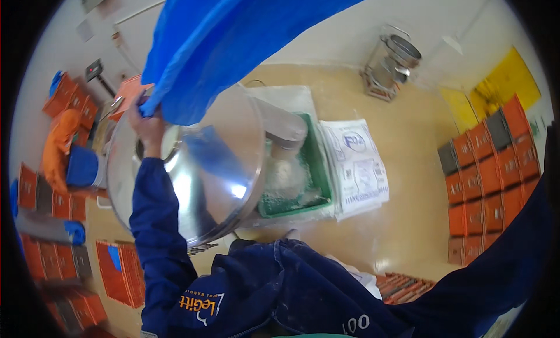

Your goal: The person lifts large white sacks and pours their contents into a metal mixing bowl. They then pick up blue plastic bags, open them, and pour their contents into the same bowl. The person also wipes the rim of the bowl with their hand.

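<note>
My left hand (149, 126) is raised and grips the lower edge of a large blue plastic sheet (233, 40) that spreads across the top of the view. The hand is just above the rim of a big shiny steel drum (216, 163), which tilts toward me. A steel spout (284, 129) on the drum's right side hangs over a green crate (321, 169) holding white granular material. My right sleeve (496, 268) rises along the right edge, and its hand is out of the picture.
A white printed sack (357, 163) lies right of the green crate. Stacked orange crates (490, 174) stand at the right, more orange crates (119, 271) at the left. A metal vessel on a frame (392, 66) stands at the back by the wall. A blue bin (81, 166) is left of the drum.
</note>
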Motion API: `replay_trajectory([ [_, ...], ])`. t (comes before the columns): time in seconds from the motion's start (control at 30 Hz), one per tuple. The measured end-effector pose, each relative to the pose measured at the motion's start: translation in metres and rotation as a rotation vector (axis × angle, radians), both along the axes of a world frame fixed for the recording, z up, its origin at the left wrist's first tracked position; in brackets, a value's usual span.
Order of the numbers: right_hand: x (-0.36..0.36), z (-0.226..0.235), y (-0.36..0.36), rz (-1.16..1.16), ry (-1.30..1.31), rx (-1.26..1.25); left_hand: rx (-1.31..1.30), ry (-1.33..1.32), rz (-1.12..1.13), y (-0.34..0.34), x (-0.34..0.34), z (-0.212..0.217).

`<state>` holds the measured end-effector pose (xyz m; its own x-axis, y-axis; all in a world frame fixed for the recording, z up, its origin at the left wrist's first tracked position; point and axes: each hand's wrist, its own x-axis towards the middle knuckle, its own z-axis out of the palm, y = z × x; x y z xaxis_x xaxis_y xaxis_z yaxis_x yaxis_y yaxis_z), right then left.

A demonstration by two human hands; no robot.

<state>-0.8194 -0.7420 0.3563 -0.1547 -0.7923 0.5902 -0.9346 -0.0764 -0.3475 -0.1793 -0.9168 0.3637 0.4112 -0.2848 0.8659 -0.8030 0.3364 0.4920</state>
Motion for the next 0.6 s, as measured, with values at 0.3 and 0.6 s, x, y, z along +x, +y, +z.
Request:
replay_trajectory([
  [0.3,-0.309,0.194,0.067,-0.71,0.328,-0.105,0.432,-0.259,-0.683,-0.059,-0.179,0.042],
  [0.6,-0.458,0.315,0.124,-0.971,0.258,-0.049,0.685,-0.599,-1.221,-0.163,-0.423,-0.055],
])
